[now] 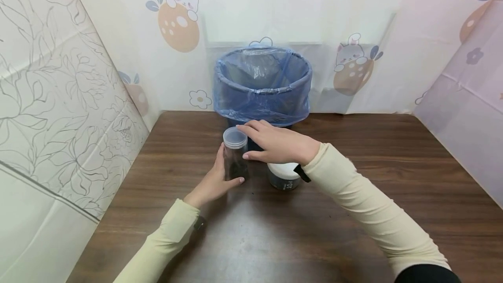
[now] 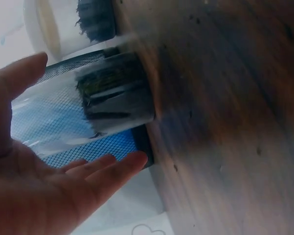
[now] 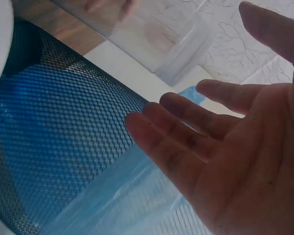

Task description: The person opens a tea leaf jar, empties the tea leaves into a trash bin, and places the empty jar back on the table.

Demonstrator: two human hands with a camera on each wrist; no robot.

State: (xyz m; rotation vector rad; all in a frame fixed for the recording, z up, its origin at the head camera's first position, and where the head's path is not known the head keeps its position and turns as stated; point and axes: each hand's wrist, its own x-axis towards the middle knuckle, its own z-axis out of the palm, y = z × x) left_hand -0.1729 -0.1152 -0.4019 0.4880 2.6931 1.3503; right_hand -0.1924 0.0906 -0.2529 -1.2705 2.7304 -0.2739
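A clear plastic jar (image 1: 235,154) with a translucent lid stands upright on the table. Dark, shredded stuff, perhaps tea leaves, fills its lower part (image 2: 112,95) in the left wrist view. Around its left and near side is my left hand (image 1: 214,182), thumb and fingers spread; contact is hard to tell. My right hand (image 1: 277,143) hovers at the jar's upper right, fingertips near the lid. In the right wrist view that hand (image 3: 235,142) has loosely extended fingers, holds nothing, and the jar's lid end (image 3: 186,54) shows beyond them.
Behind the jars stands a mesh bin (image 3: 78,112) lined with a blue plastic bag (image 1: 263,104). A squat jar (image 1: 284,178) with a white lid and dark label sits under my right wrist. Printed sheets (image 1: 271,12) cover the walls behind the wooden table (image 1: 369,143).
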